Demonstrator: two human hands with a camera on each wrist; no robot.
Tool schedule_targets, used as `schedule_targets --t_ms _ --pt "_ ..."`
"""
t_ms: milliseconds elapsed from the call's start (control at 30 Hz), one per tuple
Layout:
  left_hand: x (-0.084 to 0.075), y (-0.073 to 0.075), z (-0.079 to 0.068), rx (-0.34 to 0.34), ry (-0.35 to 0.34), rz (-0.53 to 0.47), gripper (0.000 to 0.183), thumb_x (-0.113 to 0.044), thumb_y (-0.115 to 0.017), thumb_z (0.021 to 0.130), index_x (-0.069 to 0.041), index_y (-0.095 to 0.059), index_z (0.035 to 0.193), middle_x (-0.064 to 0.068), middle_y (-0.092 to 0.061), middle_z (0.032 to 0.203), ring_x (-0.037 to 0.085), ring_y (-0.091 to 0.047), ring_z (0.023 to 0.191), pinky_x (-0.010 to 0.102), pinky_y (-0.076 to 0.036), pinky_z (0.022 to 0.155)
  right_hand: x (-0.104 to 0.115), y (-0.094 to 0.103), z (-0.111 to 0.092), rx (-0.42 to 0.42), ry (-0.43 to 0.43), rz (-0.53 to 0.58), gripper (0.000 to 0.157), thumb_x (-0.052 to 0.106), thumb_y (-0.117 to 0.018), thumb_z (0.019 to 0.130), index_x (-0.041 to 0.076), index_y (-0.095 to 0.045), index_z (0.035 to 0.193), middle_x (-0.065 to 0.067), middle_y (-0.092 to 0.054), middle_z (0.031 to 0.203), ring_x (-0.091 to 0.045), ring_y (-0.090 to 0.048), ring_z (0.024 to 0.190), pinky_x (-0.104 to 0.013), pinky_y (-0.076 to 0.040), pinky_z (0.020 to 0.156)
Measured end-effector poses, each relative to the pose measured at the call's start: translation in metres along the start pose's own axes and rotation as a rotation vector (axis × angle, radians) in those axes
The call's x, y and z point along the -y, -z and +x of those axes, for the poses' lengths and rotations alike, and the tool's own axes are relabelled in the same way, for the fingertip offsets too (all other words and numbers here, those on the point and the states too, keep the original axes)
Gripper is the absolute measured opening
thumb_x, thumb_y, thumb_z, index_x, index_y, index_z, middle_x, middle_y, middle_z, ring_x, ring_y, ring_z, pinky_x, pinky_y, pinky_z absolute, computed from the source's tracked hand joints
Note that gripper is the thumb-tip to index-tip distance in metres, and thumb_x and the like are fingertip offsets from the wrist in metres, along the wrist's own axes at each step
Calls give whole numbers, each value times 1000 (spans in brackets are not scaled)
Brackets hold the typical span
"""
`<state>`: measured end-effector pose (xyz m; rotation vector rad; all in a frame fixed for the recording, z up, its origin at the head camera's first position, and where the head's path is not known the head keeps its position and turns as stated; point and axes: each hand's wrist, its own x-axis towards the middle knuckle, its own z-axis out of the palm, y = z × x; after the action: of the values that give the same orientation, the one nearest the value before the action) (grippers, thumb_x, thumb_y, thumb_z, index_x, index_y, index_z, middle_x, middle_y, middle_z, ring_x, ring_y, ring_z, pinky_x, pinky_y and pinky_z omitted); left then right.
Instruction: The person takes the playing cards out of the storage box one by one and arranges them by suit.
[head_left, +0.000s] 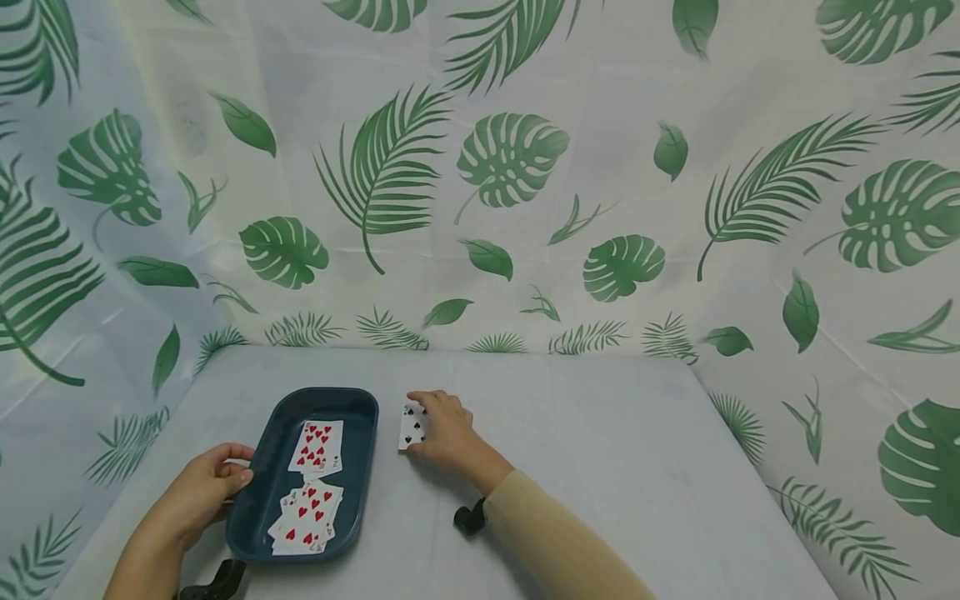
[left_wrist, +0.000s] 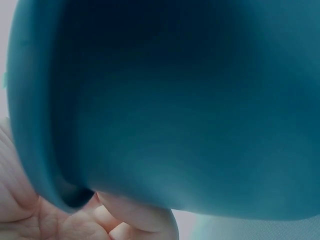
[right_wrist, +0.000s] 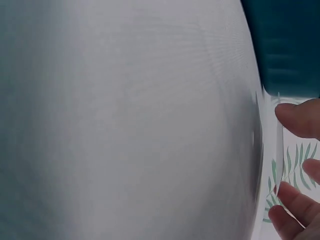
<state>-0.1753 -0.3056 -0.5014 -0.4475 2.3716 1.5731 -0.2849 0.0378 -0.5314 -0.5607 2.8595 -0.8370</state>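
Dark blue tray (head_left: 348, 407) with two loose piles of playing cards in it — upper pile (head_left: 315, 446) and lower pile (head_left: 307, 518), both heart-faced on top, the lower one fanned unevenly. Left hand (head_left: 197, 492) grips the tray's left rim, fingers bent around it. Right hand (head_left: 446, 429) holds a spade card (head_left: 411, 427) by opposite edges, thumb and fingers spread about a card's length apart; card is just right of the tray, over the white tabletop (head_left: 600, 467). Can't tell if it's one card or several, nor whether it's clear of the cloth. Main risk: edge-only hold, so too much squeeze would bow the card and spring it out, too little would drop it. If it's a stack, the under cards could slip away. Tray wall is close too — moving left too low would likely bump it and bend the card. Left side: a tug or tilt on that one-sided grip could slide both piles together, the fanned lower one probably scattering first. Number of cards per pile unclear.
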Motion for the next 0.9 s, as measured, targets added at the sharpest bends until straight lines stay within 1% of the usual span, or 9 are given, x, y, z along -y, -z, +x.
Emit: schedule_targets --t_ms 233,533,733,900 --pt "0 0 0 3 2 -2 39 2 -52 108 11 -40 144 11 -64 97 20 -69 83 39 -59 73 1 0 3 26 -35 -45 82 27 -92 85 27 -51 157 -7 -55 157 -33 -48 146 -63 -36 116" --pt "0 1 -1 4 -5 -13 37 2 -52 108 11 -41 142 10 -65 96 20 -69 82 39 -59 72 0 -3 7 18 -47 -46 80 26 -89 86 26 -52 156 -6 -55 158 -33 -46 147 -63 -33 116" --pt "1 1 -1 11 -8 -18 37 3 -52 108 11 -41 142 11 -64 95 20 -69 82 39 -59 72 -3 -6 10 -2 -50 -61 83 28 -91 84 27 -51 158 -5 -51 162 -35 -44 150 -64 -33 118" --pt "1 1 0 12 1 -8 38 2 -53 108 11 -41 143 11 -64 96 20 -68 83 39 -59 73 -3 -6 10 -20 -60 -62 90 31 -92 83 29 -46 160 -6 -45 167 -35 -38 155 -65 -32 120"
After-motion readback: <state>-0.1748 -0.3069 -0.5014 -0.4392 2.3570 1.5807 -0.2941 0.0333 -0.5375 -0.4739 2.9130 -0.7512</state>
